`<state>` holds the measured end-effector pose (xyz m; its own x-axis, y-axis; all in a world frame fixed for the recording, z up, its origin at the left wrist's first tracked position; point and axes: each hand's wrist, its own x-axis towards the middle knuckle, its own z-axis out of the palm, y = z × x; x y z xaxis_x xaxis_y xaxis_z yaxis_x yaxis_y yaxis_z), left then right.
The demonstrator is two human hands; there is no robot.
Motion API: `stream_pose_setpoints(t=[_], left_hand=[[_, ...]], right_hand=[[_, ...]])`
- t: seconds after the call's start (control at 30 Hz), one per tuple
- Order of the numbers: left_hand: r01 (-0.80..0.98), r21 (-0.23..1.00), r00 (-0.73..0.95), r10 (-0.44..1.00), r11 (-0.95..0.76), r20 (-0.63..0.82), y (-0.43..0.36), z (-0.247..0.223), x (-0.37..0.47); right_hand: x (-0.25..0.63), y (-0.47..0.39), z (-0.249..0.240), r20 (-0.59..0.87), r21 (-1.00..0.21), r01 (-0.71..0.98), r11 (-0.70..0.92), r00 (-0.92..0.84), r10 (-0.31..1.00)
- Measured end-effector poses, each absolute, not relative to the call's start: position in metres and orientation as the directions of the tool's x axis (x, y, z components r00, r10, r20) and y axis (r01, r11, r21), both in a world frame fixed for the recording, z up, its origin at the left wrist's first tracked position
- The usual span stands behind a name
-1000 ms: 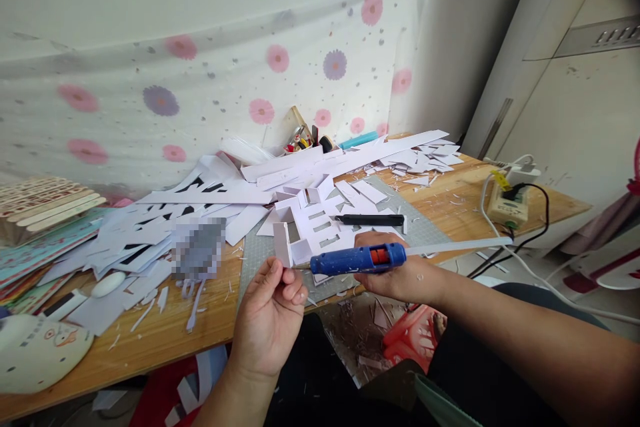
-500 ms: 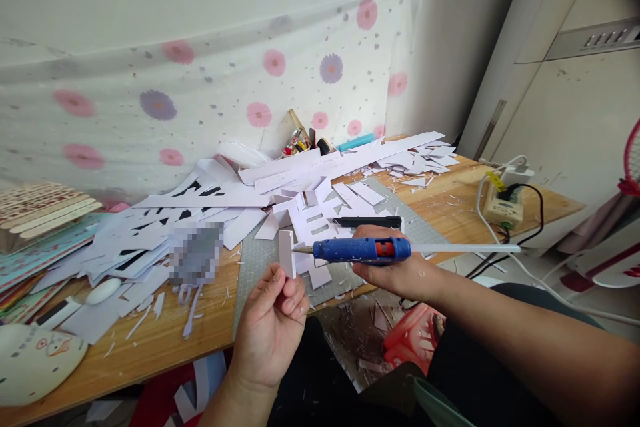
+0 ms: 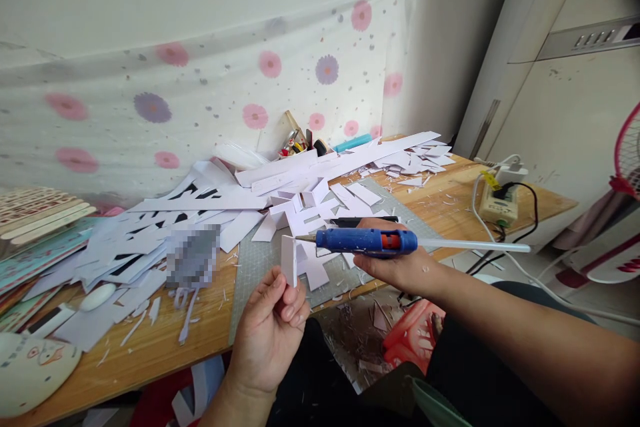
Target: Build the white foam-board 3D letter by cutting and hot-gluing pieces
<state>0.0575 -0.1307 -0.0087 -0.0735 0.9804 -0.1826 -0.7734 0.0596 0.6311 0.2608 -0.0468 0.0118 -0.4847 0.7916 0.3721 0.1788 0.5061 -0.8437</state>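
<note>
Between the thumb and fingers of my left hand (image 3: pixel 273 327) stands a small white foam board piece (image 3: pixel 289 259), held upright. My right hand (image 3: pixel 393 267) is wrapped round a blue hot glue gun (image 3: pixel 365 241), which lies level and points left. A long pale glue stick (image 3: pixel 470 245) sticks out of its back end. The metal nozzle is at the upper right edge of the piece; whether it touches cannot be made out. Behind the gun, a black pen-like tool (image 3: pixel 345 221) and white cut-out pieces (image 3: pixel 315 267) lie on the grey cutting mat (image 3: pixel 245 293).
White sheets and offcuts (image 3: pixel 120 227) pile up on the wooden table (image 3: pixel 125 360). A power strip (image 3: pixel 500 203) with cables sits at the right edge. Books (image 3: pixel 35 260) are stacked at left. A red plastic stool (image 3: pixel 415 337) stands below the table edge.
The glue gun has shifted slightly right, and its nozzle has gone from midway along the white piece's edge to near its top. The left hand keeps its grip on the piece.
</note>
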Motion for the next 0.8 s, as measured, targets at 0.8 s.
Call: stream_pose_setpoints(t=[0.8], left_hand=[[-0.584, 0.808, 0.080, 0.996, 0.080, -0.041, -0.133, -0.010, 0.036]], right_hand=[[0.267, -0.047, 0.020, 0.173, -0.939, 0.131, 0.318, -0.619, 0.766]])
